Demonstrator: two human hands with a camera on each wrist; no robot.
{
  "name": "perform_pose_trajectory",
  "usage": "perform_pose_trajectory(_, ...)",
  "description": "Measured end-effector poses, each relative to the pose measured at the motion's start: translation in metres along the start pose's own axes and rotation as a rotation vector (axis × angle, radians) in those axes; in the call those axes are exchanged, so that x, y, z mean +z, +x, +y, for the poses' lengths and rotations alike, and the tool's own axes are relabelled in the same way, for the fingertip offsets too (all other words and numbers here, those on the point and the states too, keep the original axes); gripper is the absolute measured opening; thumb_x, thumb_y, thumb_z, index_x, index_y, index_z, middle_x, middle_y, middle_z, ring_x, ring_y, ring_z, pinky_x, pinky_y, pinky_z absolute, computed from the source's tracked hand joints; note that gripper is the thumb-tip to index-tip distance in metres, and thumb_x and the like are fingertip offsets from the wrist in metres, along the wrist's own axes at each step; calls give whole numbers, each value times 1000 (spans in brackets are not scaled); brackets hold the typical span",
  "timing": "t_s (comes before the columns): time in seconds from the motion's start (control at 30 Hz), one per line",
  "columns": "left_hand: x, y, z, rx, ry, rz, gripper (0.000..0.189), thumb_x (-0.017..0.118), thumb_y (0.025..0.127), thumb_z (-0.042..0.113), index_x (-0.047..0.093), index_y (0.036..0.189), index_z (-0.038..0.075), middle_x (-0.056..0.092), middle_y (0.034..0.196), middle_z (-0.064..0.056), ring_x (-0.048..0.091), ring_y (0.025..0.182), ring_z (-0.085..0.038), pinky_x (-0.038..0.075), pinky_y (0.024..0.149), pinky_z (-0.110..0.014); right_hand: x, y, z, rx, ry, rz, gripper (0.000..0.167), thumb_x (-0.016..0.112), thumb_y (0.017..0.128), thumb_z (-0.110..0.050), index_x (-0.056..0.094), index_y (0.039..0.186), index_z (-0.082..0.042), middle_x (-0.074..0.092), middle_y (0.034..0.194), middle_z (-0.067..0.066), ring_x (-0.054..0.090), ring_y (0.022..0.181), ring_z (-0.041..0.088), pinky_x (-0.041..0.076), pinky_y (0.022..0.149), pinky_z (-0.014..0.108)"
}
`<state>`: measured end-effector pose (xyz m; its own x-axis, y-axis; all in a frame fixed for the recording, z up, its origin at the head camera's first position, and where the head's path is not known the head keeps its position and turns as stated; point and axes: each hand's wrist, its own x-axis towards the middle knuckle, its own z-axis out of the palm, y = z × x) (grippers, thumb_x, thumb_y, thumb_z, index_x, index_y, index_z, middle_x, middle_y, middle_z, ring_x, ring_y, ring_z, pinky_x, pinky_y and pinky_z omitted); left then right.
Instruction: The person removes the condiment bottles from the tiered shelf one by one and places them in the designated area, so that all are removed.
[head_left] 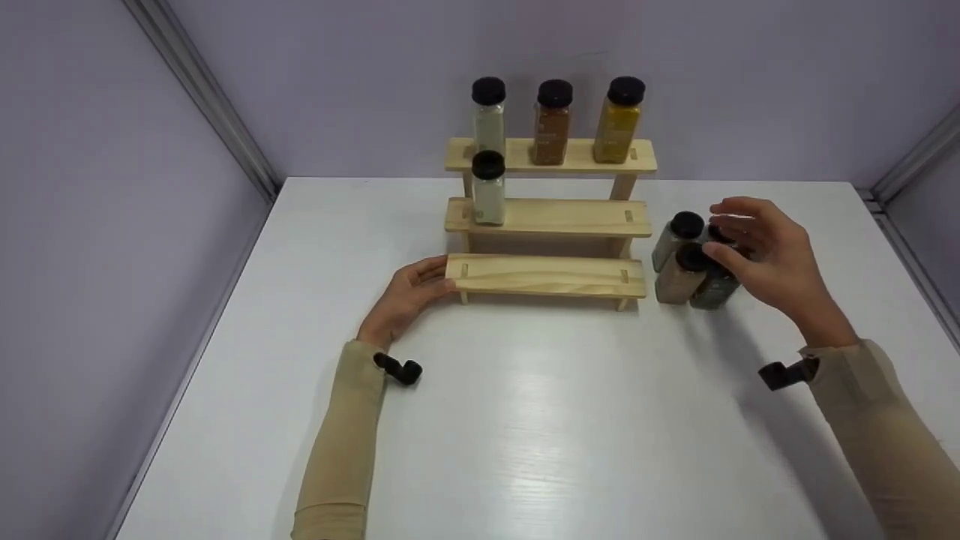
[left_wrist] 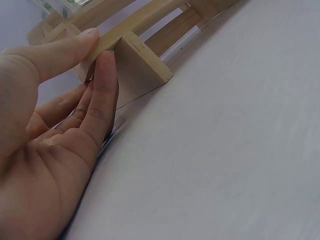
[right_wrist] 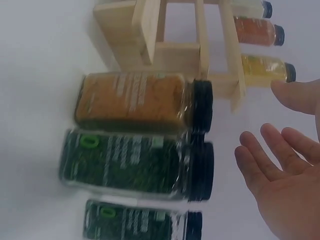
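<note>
My left hand [head_left: 409, 298] pinches the left end of the lowest shelf of a three-tier wooden rack [head_left: 547, 274], thumb on top and fingers beneath, as the left wrist view shows. Over a cluster of spice jars to the right of the rack hovers my right hand [head_left: 776, 259], fingers parted and holding nothing. In the cluster are a tan-brown spice jar [right_wrist: 132, 100] and a dark green herb jar [right_wrist: 125, 162], both black-capped. A pale jar [head_left: 667, 247] stands behind the tan one. The right hand partly hides the rear right jar in the head view.
Along the top shelf stand a pale jar [head_left: 490, 124], a red-brown jar [head_left: 551, 135] and a yellow jar [head_left: 617, 131]. One whitish jar [head_left: 489, 201] sits at the left of the middle shelf. Behind the white table [head_left: 540, 420] rises a pale wall [head_left: 360, 82].
</note>
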<state>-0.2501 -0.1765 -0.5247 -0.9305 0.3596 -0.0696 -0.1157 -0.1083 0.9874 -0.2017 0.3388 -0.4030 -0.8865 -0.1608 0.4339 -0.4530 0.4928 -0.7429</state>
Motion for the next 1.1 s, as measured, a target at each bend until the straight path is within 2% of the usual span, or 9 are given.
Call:
perform_pose_trajectory(0.23, 0, 0, -1, 7, 2, -6, 61, 72, 103, 6, 47, 158, -1, 55, 154, -21, 60, 136, -28, 58, 110, -35, 22, 18, -15, -2, -3, -45, 55, 75, 97, 5, 57, 148, -3, 62, 144, 15, 62, 129, 4, 50, 108, 12)
perform_pose_trajectory(0.43, -1, 0, 0, 4, 6, -9, 60, 71, 104, 6, 46, 158, -1, 54, 154, -22, 60, 135, -28, 57, 110, -35, 42, 32, -29, -54, 48, -81, 54, 76, 97, 2, 59, 148, -4, 62, 145, 12, 64, 129, 11, 52, 110, 20)
perform_pose_trajectory(0.63, -1, 0, 0, 3, -10, -17, 61, 70, 104, 4, 45, 159, -2, 52, 156, -22, 58, 138, -30, 57, 111, -35, 61, 44, -42, -52, 71, -110, 54, 77, 97, -2, 58, 147, -2, 64, 143, 8, 64, 132, 23, 52, 113, 26)
perform_pose_trajectory(0.73, 0, 1, 1, 1, -6, -19, 61, 70, 104, 5, 44, 159, -2, 52, 156, -22, 58, 139, -31, 57, 112, -36, 72, 50, -47, -64, 89, -122, 53, 78, 97, -1, 58, 146, 1, 64, 142, 15, 63, 133, 30, 52, 116, 33)
perform_pose_trajectory(0.87, 0, 1, 0, 4, 0, -16, 62, 71, 104, 5, 45, 159, -2, 52, 157, -23, 58, 139, -31, 57, 111, -36, 88, 58, -49, -82, 123, -139, 53, 81, 95, -1, 59, 143, 3, 66, 140, 14, 64, 132, 33, 53, 115, 41)
perform_pose_trajectory(1.1, 1, 1, 1, 2, -9, -5, 62, 71, 103, 4, 45, 159, -2, 52, 157, -22, 58, 139, -30, 57, 111, -36, 111, 71, -54, -119, 151, -170, 54, 83, 94, -7, 61, 142, 2, 67, 138, 16, 65, 130, 38, 54, 114, 45)
